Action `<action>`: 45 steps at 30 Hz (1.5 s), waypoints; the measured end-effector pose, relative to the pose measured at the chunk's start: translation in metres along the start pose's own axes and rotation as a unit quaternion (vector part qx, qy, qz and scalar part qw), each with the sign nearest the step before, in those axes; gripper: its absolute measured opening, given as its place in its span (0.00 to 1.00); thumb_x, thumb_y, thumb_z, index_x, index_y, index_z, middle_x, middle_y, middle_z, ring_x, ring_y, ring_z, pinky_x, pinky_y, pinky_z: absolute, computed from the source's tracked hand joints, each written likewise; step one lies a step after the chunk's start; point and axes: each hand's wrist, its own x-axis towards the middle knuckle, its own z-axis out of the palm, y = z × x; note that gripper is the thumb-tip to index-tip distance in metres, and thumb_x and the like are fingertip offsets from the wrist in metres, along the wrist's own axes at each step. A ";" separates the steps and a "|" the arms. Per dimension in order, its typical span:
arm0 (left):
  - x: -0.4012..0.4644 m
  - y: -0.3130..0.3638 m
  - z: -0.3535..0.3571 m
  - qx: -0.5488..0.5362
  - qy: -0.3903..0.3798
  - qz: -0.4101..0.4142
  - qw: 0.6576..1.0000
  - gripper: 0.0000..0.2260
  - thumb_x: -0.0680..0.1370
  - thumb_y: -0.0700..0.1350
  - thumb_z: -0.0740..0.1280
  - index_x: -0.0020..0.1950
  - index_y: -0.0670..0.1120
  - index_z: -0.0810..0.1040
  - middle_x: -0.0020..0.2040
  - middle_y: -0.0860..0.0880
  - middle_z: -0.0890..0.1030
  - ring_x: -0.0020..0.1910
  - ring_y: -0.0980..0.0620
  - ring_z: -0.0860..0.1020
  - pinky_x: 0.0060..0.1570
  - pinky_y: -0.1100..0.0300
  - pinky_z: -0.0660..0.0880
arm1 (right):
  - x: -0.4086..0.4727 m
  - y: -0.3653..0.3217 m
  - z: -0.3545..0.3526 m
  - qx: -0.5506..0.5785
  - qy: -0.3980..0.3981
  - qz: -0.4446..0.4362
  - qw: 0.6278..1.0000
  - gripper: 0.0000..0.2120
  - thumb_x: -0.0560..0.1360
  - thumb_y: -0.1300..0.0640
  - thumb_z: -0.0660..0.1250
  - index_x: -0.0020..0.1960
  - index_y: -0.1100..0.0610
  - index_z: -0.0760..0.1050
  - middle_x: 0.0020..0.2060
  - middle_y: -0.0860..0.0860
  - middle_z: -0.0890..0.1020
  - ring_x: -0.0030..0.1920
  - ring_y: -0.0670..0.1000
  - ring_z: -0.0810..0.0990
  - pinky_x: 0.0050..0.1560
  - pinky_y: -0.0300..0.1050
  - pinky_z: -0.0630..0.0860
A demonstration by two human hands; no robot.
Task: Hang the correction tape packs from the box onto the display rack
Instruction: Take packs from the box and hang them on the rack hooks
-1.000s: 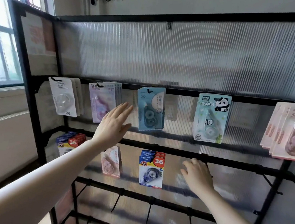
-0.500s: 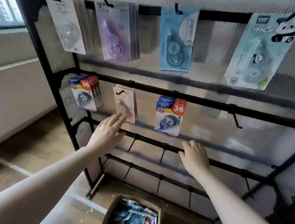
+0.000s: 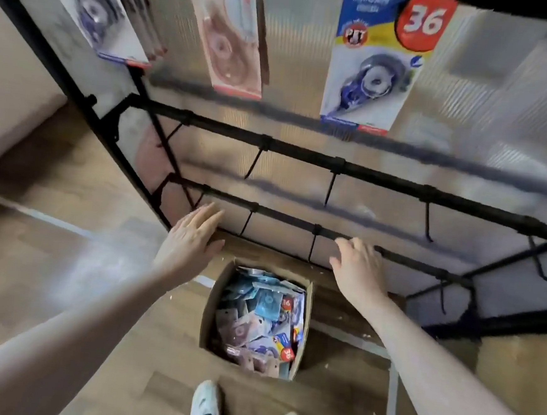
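Empty-handed above the box [image 3: 206, 316]: left hand [image 3: 191, 237] flat and spread, right hand [image 3: 357, 266] relaxed, fingers draped on the display rack [image 3: 379, 179] bar.
Correction tape packs [image 3: 258, 317] lie heaped inside the box; best pinch one by its card top, keeping the hang-hole clear.

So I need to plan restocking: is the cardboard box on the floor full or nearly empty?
Full: the open cardboard box is heaped with correction tape packs almost to its rim.

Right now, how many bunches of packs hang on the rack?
3, along the top edge: left bunch, pink bunch in the middle, blue bunch at right. More may hang out of view.
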 end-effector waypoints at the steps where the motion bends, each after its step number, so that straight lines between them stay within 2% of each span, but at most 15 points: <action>1: -0.006 -0.004 0.016 -0.006 -0.013 -0.005 1.000 0.24 0.76 0.47 0.65 0.71 0.43 0.67 0.71 0.42 0.67 0.71 0.41 0.64 0.68 0.45 0.63 | -0.002 0.002 0.017 -0.002 -0.015 0.001 1.000 0.18 0.79 0.52 0.58 0.68 0.55 0.67 0.63 0.55 0.72 0.63 0.56 0.69 0.62 0.48 0.67; 4: -0.025 -0.013 0.061 -0.015 -0.070 -0.012 0.997 0.26 0.77 0.46 0.66 0.73 0.45 0.64 0.74 0.44 0.63 0.73 0.44 0.60 0.70 0.47 0.60 | -0.007 0.008 0.066 -0.001 -0.051 0.008 0.999 0.18 0.79 0.52 0.58 0.68 0.55 0.67 0.61 0.54 0.73 0.62 0.55 0.70 0.61 0.48 0.67; 7: -0.042 -0.023 0.102 -0.012 -0.115 -0.018 0.993 0.25 0.78 0.46 0.65 0.74 0.46 0.63 0.74 0.45 0.63 0.73 0.45 0.60 0.70 0.49 0.58 | -0.009 0.014 0.110 -0.005 -0.077 0.010 0.997 0.18 0.80 0.52 0.58 0.69 0.54 0.66 0.61 0.54 0.73 0.62 0.55 0.70 0.61 0.47 0.66; 14: -0.057 -0.056 0.185 0.002 -0.207 -0.033 0.978 0.27 0.77 0.46 0.66 0.74 0.47 0.61 0.74 0.45 0.62 0.73 0.44 0.59 0.69 0.46 0.60 | -0.015 0.018 0.202 0.006 -0.126 0.035 0.991 0.19 0.80 0.52 0.58 0.69 0.54 0.65 0.61 0.53 0.72 0.61 0.54 0.70 0.61 0.47 0.66; 20: -0.065 -0.075 0.254 0.003 -0.269 -0.049 0.962 0.27 0.78 0.48 0.63 0.75 0.48 0.58 0.76 0.48 0.58 0.74 0.47 0.57 0.69 0.51 0.58 | -0.033 0.024 0.275 0.014 -0.176 0.049 0.983 0.18 0.80 0.53 0.58 0.68 0.56 0.66 0.60 0.54 0.72 0.61 0.55 0.70 0.60 0.47 0.67; 25: -0.067 -0.085 0.303 0.030 -0.328 -0.012 0.944 0.26 0.80 0.52 0.58 0.76 0.49 0.54 0.77 0.50 0.54 0.76 0.51 0.51 0.71 0.56 0.53 | -0.048 0.028 0.323 0.027 -0.214 0.074 0.974 0.18 0.78 0.54 0.60 0.67 0.56 0.68 0.59 0.55 0.74 0.59 0.57 0.71 0.57 0.49 0.69; 30: -0.064 -0.089 0.348 0.043 -0.353 0.029 0.934 0.24 0.80 0.52 0.58 0.75 0.49 0.57 0.76 0.49 0.58 0.75 0.51 0.53 0.72 0.58 0.51 | -0.054 0.029 0.357 0.043 -0.244 0.098 0.964 0.21 0.80 0.52 0.57 0.72 0.55 0.62 0.65 0.53 0.70 0.64 0.53 0.69 0.61 0.44 0.68; 34: -0.060 -0.087 0.381 0.065 -0.404 0.036 0.912 0.24 0.81 0.52 0.54 0.76 0.49 0.54 0.77 0.51 0.55 0.75 0.52 0.51 0.72 0.59 0.48 | -0.057 0.029 0.380 0.075 -0.263 0.122 0.954 0.23 0.79 0.52 0.58 0.72 0.55 0.61 0.67 0.53 0.68 0.67 0.53 0.68 0.64 0.44 0.66; 37: -0.053 -0.079 0.401 0.039 -0.436 -0.001 0.899 0.25 0.80 0.56 0.48 0.75 0.49 0.57 0.76 0.50 0.57 0.75 0.50 0.53 0.73 0.55 0.51 | -0.056 0.028 0.398 0.088 -0.269 0.131 0.950 0.24 0.79 0.52 0.59 0.73 0.55 0.60 0.67 0.52 0.67 0.67 0.52 0.67 0.64 0.43 0.66; 40: -0.046 -0.075 0.421 0.031 -0.462 -0.018 0.886 0.23 0.80 0.52 0.52 0.75 0.49 0.56 0.76 0.50 0.58 0.75 0.47 0.55 0.72 0.51 0.54 | -0.054 0.023 0.416 0.104 -0.269 0.143 0.947 0.25 0.79 0.52 0.59 0.74 0.56 0.57 0.68 0.52 0.66 0.68 0.51 0.66 0.64 0.42 0.66; 45: -0.039 -0.082 0.449 0.022 -0.453 -0.033 0.891 0.25 0.80 0.49 0.56 0.76 0.48 0.54 0.75 0.47 0.60 0.73 0.46 0.59 0.70 0.51 0.59 | -0.054 0.017 0.443 0.120 -0.271 0.170 0.940 0.25 0.79 0.55 0.60 0.73 0.58 0.58 0.66 0.54 0.68 0.68 0.54 0.66 0.64 0.45 0.68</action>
